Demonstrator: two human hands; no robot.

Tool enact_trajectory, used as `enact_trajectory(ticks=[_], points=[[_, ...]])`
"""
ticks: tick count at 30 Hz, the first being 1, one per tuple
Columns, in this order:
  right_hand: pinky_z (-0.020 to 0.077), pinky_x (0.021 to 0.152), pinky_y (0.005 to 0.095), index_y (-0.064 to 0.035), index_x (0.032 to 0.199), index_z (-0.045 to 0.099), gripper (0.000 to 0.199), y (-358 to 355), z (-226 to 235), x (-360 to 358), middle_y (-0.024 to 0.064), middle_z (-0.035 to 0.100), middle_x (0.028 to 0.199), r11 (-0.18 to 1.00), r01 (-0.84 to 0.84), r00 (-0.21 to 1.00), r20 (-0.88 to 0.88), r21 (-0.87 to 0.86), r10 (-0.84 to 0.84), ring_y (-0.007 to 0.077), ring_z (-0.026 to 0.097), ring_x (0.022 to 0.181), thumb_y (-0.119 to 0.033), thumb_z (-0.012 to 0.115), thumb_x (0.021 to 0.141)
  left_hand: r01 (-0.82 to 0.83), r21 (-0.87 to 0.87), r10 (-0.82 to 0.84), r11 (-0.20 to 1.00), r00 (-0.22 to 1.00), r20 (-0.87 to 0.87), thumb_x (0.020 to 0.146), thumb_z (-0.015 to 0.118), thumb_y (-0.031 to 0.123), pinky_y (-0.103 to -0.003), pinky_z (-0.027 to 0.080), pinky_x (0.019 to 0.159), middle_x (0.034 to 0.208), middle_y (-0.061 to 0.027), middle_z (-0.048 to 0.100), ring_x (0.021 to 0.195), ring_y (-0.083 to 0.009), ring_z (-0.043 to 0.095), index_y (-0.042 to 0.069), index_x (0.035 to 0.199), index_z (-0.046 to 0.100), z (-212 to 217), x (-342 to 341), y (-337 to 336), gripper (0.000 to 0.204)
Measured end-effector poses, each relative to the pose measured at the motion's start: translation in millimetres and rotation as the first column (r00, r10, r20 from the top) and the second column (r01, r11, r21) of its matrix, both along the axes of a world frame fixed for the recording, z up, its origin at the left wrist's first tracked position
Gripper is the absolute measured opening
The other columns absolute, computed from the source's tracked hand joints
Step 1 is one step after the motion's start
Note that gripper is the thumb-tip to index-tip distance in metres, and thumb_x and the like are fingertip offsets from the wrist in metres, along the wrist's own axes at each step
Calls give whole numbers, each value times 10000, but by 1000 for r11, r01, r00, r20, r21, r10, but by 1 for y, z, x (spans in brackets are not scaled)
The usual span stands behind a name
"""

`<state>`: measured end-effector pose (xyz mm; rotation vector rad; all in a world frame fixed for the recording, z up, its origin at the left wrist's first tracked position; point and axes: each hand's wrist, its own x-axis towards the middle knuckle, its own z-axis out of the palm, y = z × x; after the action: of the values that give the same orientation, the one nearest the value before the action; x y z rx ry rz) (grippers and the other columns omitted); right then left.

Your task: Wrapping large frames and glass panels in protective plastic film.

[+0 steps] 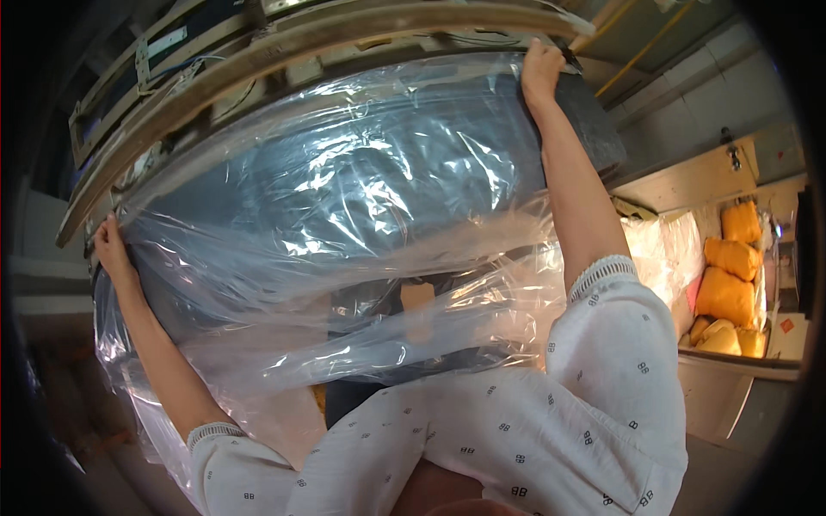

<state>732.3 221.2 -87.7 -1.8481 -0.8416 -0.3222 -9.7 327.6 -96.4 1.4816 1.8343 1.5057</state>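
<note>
- Hands are raised well apart, one at each end of a big grey bundle (361,172) wrapped in clear plastic film (344,284).
- The left hand (112,245) is at the bundle's left end, fingers curled onto the film-covered edge; it looks clamped on the film there, though the fingertips are partly hidden by the wrap.
- The right hand (540,70) is high at the bundle's upper right corner, fingers hooked over the top edge and gripping it.
- The bundle lies across the upper middle of the view, long side running from left to right, pressed up just under a pale wooden frame (284,47) that curves over it.
- The film is loose and crinkled; it hangs down below the bundle in folds, and a small tan tag (419,297) shows through it near the middle.
- Both forearms come up from white sleeves (602,361) with a small dark print and ribbed cuffs.
- Off to the right, well apart from the hands, several yellow sacks (727,292) are stacked in an open compartment beside a pale wall (688,112).
- A yellow pipe (641,52) runs slantwise across that wall near the top right.
</note>
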Motion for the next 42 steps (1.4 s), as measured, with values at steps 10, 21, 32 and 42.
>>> enact_trajectory(ticks=[10, 21, 32, 42], points=[[402, 819, 348, -78, 801, 658, 291, -85, 7, -1, 92, 600, 953, 889, -379, 907, 87, -259, 412, 266, 526, 936, -352, 648, 703, 221, -153, -234, 963, 969, -74, 819, 611, 339, -188, 401, 681, 883, -16, 604, 786, -84, 529, 18, 1002, 605, 62, 6, -85, 369], [395, 863, 357, -15, 1087, 529, 310, -205, 100, -2, 145, 527, 1069, 961, 6, 717, 671, -277, 189, 283, 498, 1007, -214, 557, 851, 505, 12, -494, 863, 849, -189, 679, 650, 201, -325, 450, 633, 754, -121, 585, 695, -236, 569, 38, 774, 631, 29, 279, -108, 190], [170, 1052, 362, -69, 1354, 283, 485, -162, 42, -126, 122, 292, 1390, 466, -377, 535, 223, -800, 815, 285, 255, 1287, -263, 321, 911, 468, 333, -330, 819, 858, -395, 727, 641, 123, -373, 370, 933, 1203, -146, 464, 1132, -303, 435, 63, 1132, 503, 63, 222, -211, 432], [195, 1037, 363, -55, 1349, 290, 487, -120, 29, -91, 128, 308, 1381, 507, -413, 558, 230, -757, 797, 278, 249, 1292, -287, 336, 923, -178, -365, 139, 914, 982, -131, 813, 511, 526, -356, 339, 917, 1194, -126, 474, 1069, -252, 458, -3, 1194, 447, -65, -141, -335, 655]])
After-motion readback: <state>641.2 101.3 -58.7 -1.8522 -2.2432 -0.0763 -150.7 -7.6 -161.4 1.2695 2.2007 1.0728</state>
